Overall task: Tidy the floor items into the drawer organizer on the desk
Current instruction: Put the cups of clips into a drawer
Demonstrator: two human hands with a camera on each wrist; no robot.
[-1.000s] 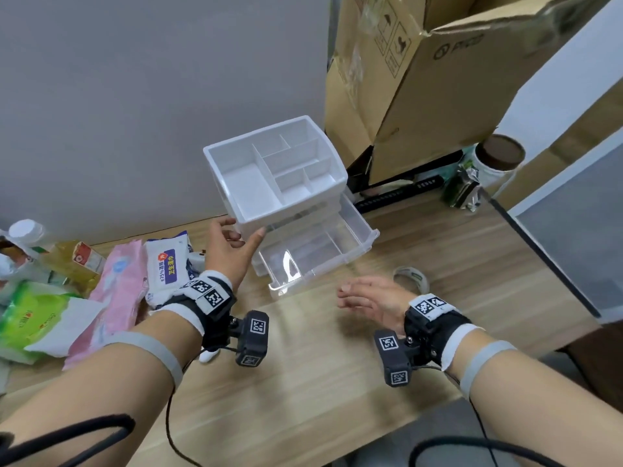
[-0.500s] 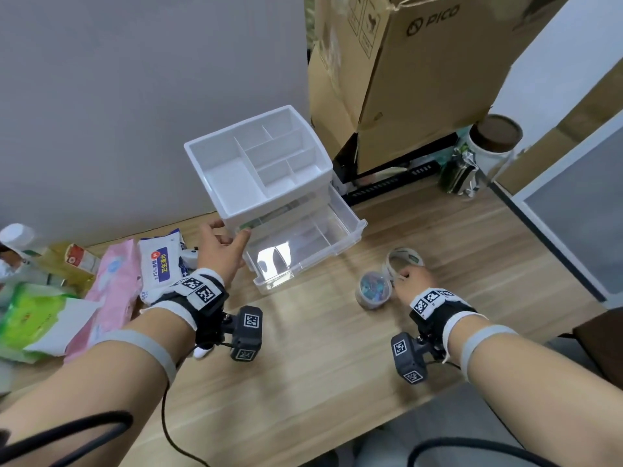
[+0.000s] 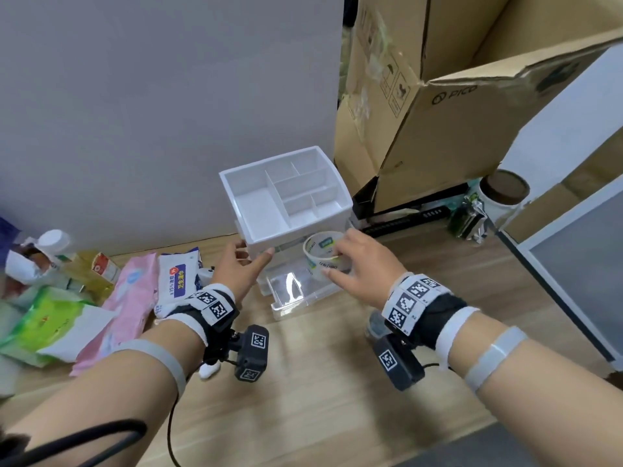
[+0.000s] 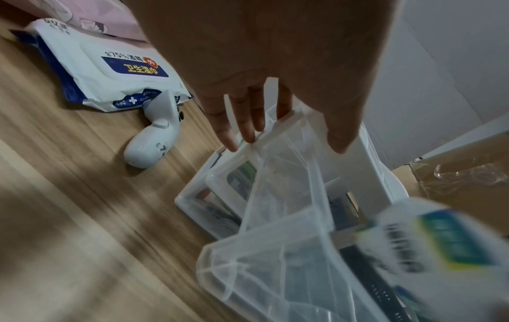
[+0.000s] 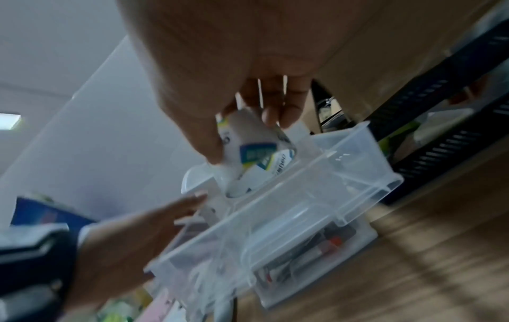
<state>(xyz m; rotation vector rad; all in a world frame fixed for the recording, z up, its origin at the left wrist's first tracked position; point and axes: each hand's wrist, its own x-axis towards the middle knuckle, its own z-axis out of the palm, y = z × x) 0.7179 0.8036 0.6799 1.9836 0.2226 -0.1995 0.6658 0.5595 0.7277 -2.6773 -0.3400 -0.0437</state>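
A white drawer organizer (image 3: 286, 197) stands on the wooden desk with its clear drawer (image 3: 293, 291) pulled open. My left hand (image 3: 253, 251) holds the organizer's front left corner, thumb on the front and fingers on the side; the left wrist view shows that hand (image 4: 289, 139) the same way. My right hand (image 3: 333, 262) pinches a white tape roll (image 3: 318, 256) with a green and blue label, just above the open drawer. In the right wrist view the roll (image 5: 256, 152) hangs over the clear drawer (image 5: 358, 174). A lower drawer holds several small items.
A wipes pack (image 3: 175, 281), a pink pack (image 3: 131, 298) and a green bag (image 3: 43, 325) lie at the left. A white handheld device (image 4: 154, 139) lies by the wipes. A cardboard box (image 3: 438, 112), a black power strip (image 3: 404, 220) and a brown-lidded jar (image 3: 502, 193) sit behind.
My right hand has picked the tape roll off the desk and carried it left and up, over the open drawer. My left hand has stayed on the organizer's corner.
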